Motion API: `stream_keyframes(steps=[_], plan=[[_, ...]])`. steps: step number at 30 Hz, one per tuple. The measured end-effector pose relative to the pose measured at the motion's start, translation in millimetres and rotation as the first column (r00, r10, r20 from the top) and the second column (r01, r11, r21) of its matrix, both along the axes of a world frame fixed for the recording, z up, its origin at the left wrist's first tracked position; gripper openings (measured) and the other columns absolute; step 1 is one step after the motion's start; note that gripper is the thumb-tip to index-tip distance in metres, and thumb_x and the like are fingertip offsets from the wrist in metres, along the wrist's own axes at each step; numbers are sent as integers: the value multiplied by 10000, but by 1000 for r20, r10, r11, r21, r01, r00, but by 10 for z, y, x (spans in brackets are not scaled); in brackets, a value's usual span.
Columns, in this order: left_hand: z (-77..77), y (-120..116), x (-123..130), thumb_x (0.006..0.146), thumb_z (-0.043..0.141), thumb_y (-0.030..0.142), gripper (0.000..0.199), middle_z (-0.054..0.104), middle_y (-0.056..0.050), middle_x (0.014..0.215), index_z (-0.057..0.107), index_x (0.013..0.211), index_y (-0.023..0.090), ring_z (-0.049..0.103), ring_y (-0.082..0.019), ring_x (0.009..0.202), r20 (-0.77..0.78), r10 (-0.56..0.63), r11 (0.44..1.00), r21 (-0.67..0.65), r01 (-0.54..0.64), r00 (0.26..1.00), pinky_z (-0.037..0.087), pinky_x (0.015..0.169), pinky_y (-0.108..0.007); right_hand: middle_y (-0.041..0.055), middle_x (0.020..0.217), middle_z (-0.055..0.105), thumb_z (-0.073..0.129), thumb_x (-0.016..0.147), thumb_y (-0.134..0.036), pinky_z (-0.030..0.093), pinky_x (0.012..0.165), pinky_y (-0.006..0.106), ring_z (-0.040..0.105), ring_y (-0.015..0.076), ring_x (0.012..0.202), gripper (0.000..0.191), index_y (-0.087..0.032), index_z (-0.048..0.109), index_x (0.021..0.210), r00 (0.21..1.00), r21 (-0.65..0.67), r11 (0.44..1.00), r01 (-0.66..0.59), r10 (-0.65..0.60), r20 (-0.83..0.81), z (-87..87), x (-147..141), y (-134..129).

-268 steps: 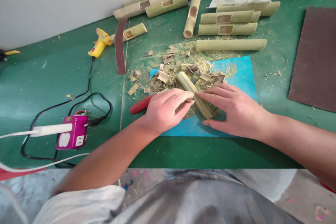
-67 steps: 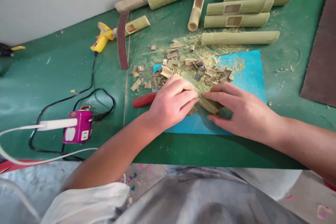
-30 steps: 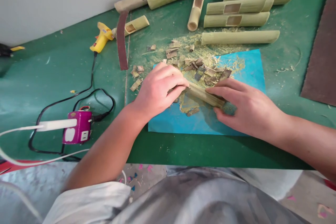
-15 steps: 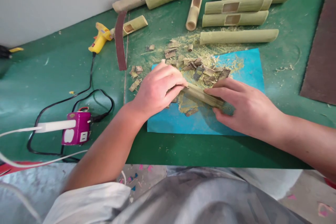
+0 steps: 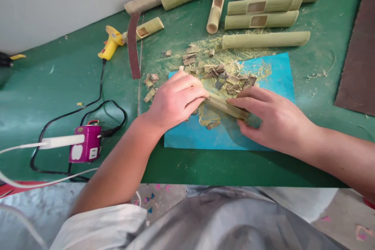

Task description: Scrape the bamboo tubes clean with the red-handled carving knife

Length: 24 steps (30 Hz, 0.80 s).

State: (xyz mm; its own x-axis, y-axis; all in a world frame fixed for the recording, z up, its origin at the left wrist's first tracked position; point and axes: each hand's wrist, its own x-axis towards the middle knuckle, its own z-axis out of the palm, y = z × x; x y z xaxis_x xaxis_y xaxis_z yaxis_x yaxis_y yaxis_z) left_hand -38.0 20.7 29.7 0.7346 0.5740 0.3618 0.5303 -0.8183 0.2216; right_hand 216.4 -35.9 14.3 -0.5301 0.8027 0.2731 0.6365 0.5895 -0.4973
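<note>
A bamboo piece [image 5: 225,107] slants over a blue sheet [image 5: 187,139], its right end lower. My left hand [image 5: 175,99] is closed round its left part, fingertips pinched near the middle; what lies under the palm is hidden. My right hand [image 5: 271,119] grips the right end between thumb and fingers. Just beyond the hands, scraps of worn sandpaper [image 5: 233,79] and yellowish dust lie on the sheet and the green table [image 5: 205,166].
Bamboo tubes [image 5: 263,40] with cut openings lie at the back. To the left are a yellow glue gun [image 5: 111,43], a brown strip [image 5: 133,47], a purple power adapter [image 5: 85,143] and cables. A dark brown sheet [image 5: 359,54] lies right.
</note>
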Motion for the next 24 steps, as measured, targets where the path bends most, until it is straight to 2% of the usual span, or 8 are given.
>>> stream_keyframes(steps=[6,16,24], plan=[[-30,0,19,945,544,185,130,662,-31,908,671,914,189,577,-163,831,-4,-9,999,40,9,1000,475,793,-352,101,1011,659,557,817,-205,543,794,382,640,242,925,373,-176,666,1173,999,-3,1000,10,-10,53,13,1,-7],[-47,-42,63,945,542,180,119,650,-21,898,658,924,192,581,-164,846,6,-13,1000,21,13,1000,486,809,-359,109,979,661,571,812,-198,536,781,384,637,246,907,366,-155,678,1159,1000,20,1000,1,-1,25,-3,-1,-9],[-26,-62,105,953,520,174,141,646,-30,874,651,905,190,574,-168,830,-5,-32,997,77,32,999,479,784,-349,113,1004,661,571,808,-194,535,781,381,633,246,915,383,-153,673,1175,1000,8,1000,1,-1,24,-10,2,-10]])
